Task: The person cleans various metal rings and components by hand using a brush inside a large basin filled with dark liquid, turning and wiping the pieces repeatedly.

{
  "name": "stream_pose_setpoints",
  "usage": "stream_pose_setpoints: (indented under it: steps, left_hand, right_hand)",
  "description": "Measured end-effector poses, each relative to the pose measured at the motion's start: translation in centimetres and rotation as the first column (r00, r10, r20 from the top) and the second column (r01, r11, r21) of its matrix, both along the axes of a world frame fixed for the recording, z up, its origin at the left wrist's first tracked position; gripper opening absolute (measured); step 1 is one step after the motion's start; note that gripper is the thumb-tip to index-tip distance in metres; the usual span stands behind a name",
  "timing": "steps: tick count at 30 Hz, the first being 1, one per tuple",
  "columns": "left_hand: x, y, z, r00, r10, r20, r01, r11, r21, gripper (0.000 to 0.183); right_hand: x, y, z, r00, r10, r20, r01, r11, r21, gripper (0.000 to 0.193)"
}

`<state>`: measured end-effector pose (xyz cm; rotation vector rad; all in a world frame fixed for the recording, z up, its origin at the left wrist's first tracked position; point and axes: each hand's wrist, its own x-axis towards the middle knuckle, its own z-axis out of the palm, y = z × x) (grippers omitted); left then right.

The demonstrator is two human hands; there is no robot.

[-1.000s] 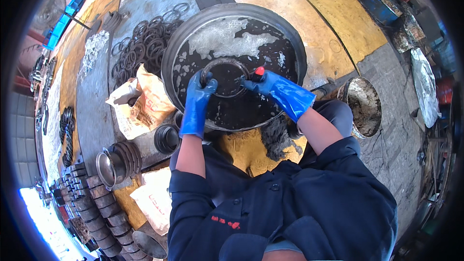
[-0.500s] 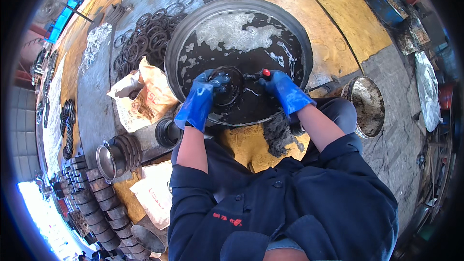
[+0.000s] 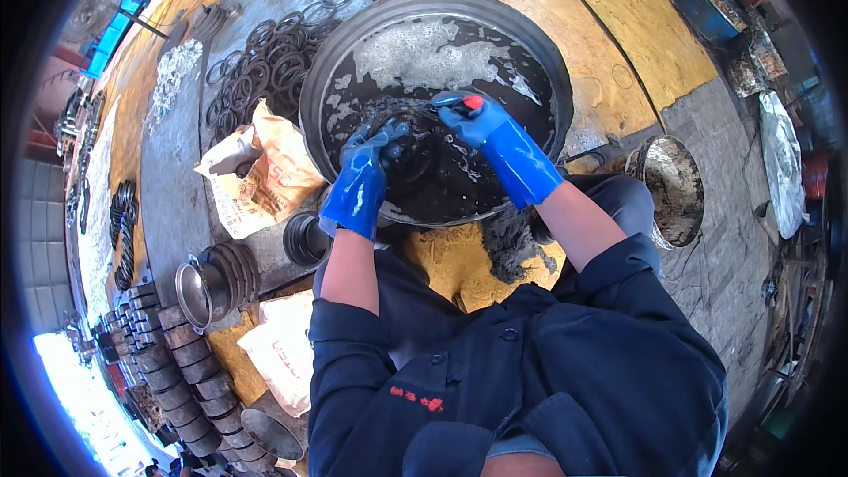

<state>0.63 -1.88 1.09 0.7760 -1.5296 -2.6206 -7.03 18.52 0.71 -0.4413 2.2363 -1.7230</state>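
Observation:
A wide round black tub (image 3: 321,44) of dark, foamy water stands before my knees. Over its near left part, my left hand (image 3: 374,152), in a long blue glove, is closed on the edge of a black ring (image 3: 422,175), which is wet and hard to tell from the dark water. My right hand (image 3: 477,117), gloved alike, is closed around a tool with a red-ended handle (image 3: 473,102). The tool's working end meets the far side of the ring, where blur and water hide its shape.
Left of the tub lies a heap of black rings (image 3: 265,66), with a crumpled paper sack (image 3: 262,172) nearer me. A dirty bucket (image 3: 669,190) stands to the right. Stacked metal rings (image 3: 216,287) and rows of dark cylinders (image 3: 177,380) fill the lower left.
My right hand has moved up and left with the red-handled tool, from the ring's right side to its far side. The ring has dropped slightly lower and tilted; my left hand has barely moved.

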Motion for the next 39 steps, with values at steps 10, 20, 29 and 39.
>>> stream_pose_setpoints:
  steps: [10,20,29,39]
  left_hand:
    - [-0.1,-0.6,-0.5,0.995,0.066,-0.070,-0.071,0.994,-0.079,0.032]
    - [0.5,-1.5,-1.1,0.996,-0.045,-0.076,0.027,0.974,-0.224,0.029]
    - [-0.5,0.1,-1.0,0.962,-0.245,-0.123,0.199,0.931,-0.305,0.034]
    - [0.3,0.0,-0.9,0.963,-0.201,-0.181,0.163,0.965,-0.204,0.031]
  right_hand:
    - [3.2,0.1,-5.6,0.957,-0.029,0.287,0.027,1.000,0.011,0.023]
    - [3.3,1.9,-1.4,0.988,-0.073,0.134,0.051,0.985,0.165,0.024]
    - [1.6,0.0,-1.0,0.989,-0.028,-0.147,0.082,0.922,0.378,0.028]
    - [4.3,-0.9,-0.8,0.812,0.127,0.569,0.015,0.971,-0.238,0.032]
